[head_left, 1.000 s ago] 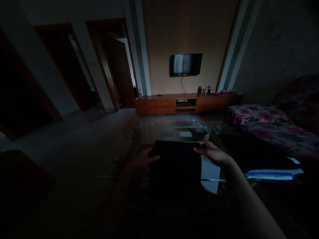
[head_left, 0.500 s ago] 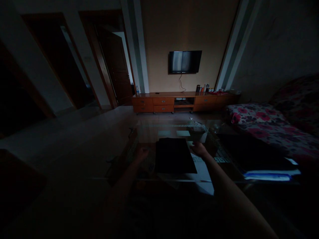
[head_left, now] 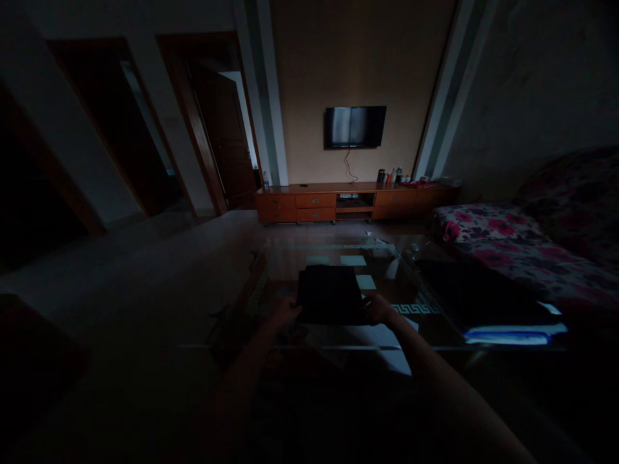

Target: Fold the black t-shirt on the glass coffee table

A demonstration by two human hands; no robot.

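A black folded cloth (head_left: 329, 293) is at the middle of the glass table (head_left: 271, 258), its near edge toward me. My left hand (head_left: 286, 309) is closed on its near left corner. At the near right corner my right hand (head_left: 378, 308) pinches the cloth, thumb and fingers together. The room is dark, so the folds and the exact kind of garment do not show.
A stack of folded dark cloth (head_left: 483, 290) with white and blue pieces (head_left: 512, 335) below lies at the table's right. Beyond it stands a flowered sofa (head_left: 503, 225). A wooden TV cabinet (head_left: 314, 201) and a television (head_left: 355, 127) are at the back.
Both hands have come in to the black cloth and gripped its near corners. Its near edge has moved away from me, and the cloth looks shorter front to back.
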